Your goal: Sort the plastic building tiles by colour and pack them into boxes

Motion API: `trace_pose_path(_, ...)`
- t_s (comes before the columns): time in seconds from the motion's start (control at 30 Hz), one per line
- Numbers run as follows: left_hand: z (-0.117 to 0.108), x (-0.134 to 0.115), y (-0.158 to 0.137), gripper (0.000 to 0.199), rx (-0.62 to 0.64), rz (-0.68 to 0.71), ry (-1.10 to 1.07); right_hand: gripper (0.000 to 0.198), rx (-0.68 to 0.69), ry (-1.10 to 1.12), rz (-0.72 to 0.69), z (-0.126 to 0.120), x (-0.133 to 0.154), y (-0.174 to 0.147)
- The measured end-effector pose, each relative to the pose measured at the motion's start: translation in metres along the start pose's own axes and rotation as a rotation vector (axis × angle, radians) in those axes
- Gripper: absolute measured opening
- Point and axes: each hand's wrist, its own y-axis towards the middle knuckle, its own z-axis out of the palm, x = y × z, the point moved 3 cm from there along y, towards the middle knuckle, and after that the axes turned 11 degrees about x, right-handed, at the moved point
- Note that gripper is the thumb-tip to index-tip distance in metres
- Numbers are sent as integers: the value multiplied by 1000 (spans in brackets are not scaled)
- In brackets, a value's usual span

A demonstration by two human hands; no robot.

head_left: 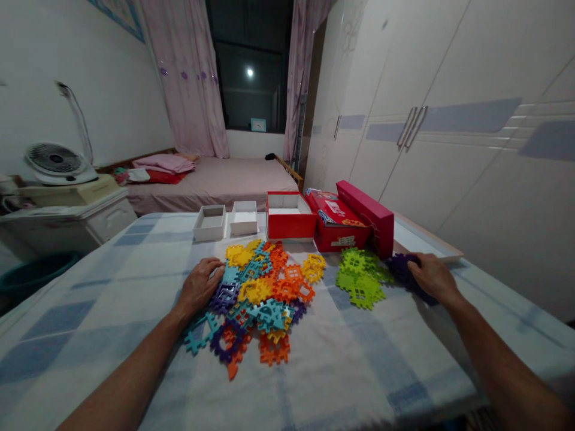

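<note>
"Pieces in purple [399,268]: under the right hand [433,277]?"

"Partly, beneath its bent fingers; whether it grips, I can't tell. The left hand [202,281] curls at the mixed pile [255,291], grasp unclear."

"How would they handle?"

"Probably light, stiff, slick; best pinched by toothed rims. Overlaps hide the pile's lower pieces."

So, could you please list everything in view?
Mixed pieces: many, multicoloured, centre
Green pieces: several, lime, centre-right
Purple pieces: count unclear, purple, right
White boxes: 2, white, behind mixed pieces
Red boxes: at least 2, red, right of those
Tablecloth: 1, blue and white, underneath
Bed: 1, pink, back
Window: 1, dark, back
Curtains: 2, pink, beside window
Wardrobe: 1, white, right
Fan: 1, white, left
Cabinet: 1, white, left
Basin: 1, teal, lower left
Left grip: 1, bare, at mixed pieces
Right grip: 1, bare, on purple pieces
</note>
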Motion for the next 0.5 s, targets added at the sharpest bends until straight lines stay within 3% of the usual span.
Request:
trace_pose_path(0.1, 0, -1, 0, 41, 1, 2, 6, 39, -131, -88, -28, -3, 16, -5)
trace_pose_path(0.2, 0, -1, -1, 39, -2, -5, 6, 35, -132, 59, -261, 0, 62, -21)
trace_pose_path(0.33, 1, -1, -1, 37, -14, -2, 0, 29, 194, 363, -645, 8, 151, -65)
trace_pose_path(0.4, 1, -1, -1, 37, -17, 3, -2, 36, 373, 418, -820, 7, 194, -93)
trace_pose_path(0.5, 1, 0, -1, 36, -18, 12, -2, 51, 503, 424, -967, 0, 242, -125)
